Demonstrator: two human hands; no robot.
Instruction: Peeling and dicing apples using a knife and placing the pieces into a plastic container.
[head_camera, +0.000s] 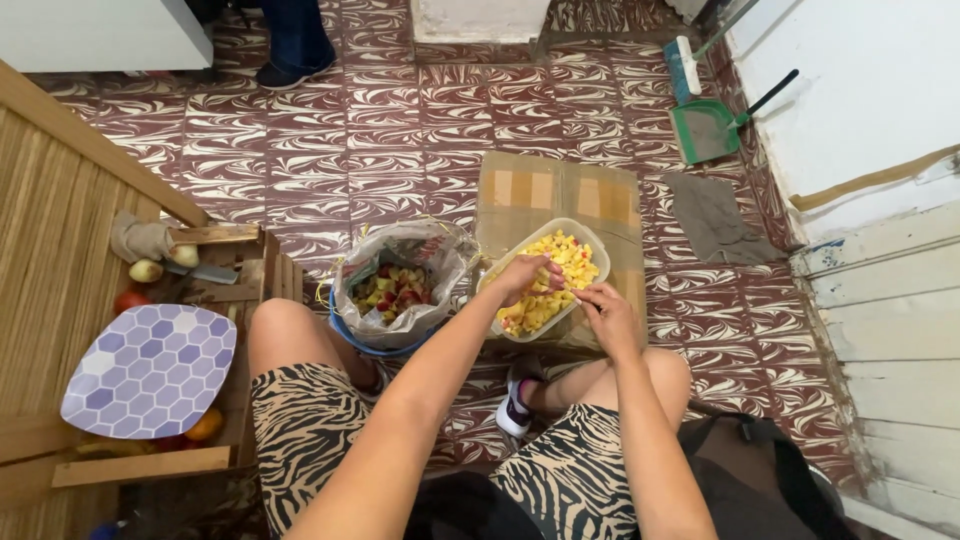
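I sit with my knees apart over a patterned floor. A clear plastic tub (590, 243) of yellow fruit chunks rests on a flattened cardboard box (600, 195) in front of me. My left hand (524, 276) reaches into the tub, fingers curled over the chunks. My right hand (608, 318) is at the tub's near rim, fingers bent and pinched together at the fruit. Whether either hand grips a piece is hidden by the fingers.
A bag-lined blue bucket (400, 285) of fruit peels stands left of the tub. A wooden crate (225, 270) to my left holds fruit, a knife, a cloth and a purple-patterned plate (150, 372). Dustpan (705, 130), broom and grey rag lie by the right wall. Another person's leg (295, 40) stands far back.
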